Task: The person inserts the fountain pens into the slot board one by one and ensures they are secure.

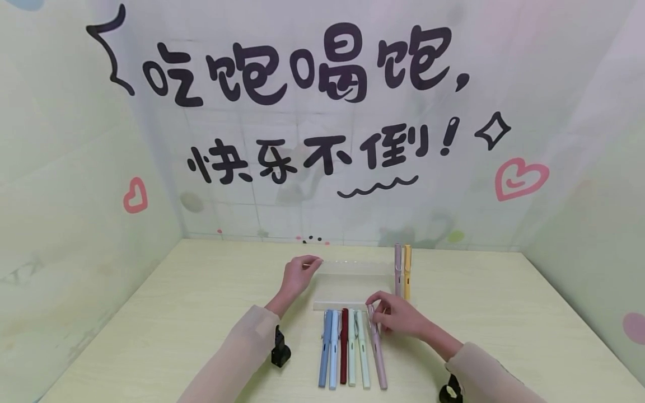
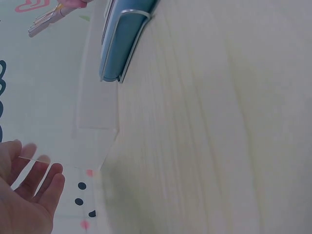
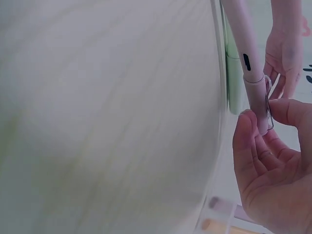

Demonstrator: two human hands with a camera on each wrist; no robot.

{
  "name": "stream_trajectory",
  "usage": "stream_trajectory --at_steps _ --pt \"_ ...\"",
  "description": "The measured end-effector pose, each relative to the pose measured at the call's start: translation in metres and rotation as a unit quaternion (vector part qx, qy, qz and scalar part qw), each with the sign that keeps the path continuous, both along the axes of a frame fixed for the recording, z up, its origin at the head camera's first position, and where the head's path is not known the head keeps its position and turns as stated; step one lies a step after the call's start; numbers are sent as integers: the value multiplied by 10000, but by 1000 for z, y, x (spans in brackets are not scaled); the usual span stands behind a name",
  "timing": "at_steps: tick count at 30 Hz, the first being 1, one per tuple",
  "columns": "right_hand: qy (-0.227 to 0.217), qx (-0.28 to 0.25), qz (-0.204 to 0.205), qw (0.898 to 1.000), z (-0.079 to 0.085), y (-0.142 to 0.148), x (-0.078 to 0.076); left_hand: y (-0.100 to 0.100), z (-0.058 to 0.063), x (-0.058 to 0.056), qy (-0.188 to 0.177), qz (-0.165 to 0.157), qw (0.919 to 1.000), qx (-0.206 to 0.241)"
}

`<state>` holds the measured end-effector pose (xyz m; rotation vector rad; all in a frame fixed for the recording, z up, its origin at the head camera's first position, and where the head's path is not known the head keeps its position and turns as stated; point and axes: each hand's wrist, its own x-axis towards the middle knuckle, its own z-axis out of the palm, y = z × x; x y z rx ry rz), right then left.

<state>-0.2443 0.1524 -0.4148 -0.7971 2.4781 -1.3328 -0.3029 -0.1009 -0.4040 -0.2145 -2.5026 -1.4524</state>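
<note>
Mauve pen (image 1: 378, 352) slanted in front of a clear stand (image 1: 354, 286) on a pale wooden table (image 1: 151, 324), its cap end pinched between the thumb and fingers of the right hand (image 1: 400, 317). That grip left the barrel uncovered, probably because holding one end made the angle easy to control; whether the far tip touched the table could not be told. The left hand (image 1: 297, 274) pinched the stand's far left corner, likely to keep so light a piece from sliding. To the left of the held pen, five others lay side by side, caps toward the stand: a blue pen (image 1: 325, 350), a light blue pen (image 1: 333, 350), a dark red pen (image 1: 345, 348), a pale green pen (image 1: 351, 351) and a mint pen (image 1: 363, 355), perhaps lined up so each cap was within reach. A purple pen (image 1: 398, 268) and a yellow pen (image 1: 407, 271) rested close together at the stand's right end, well apart from the left hand
</note>
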Motion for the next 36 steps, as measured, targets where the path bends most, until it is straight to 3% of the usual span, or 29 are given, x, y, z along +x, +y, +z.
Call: stream_trajectory --at_steps 36 --pt "514 -491 -365 9968 45 19 -25 -1 1 0 -79 23 10000 -17"
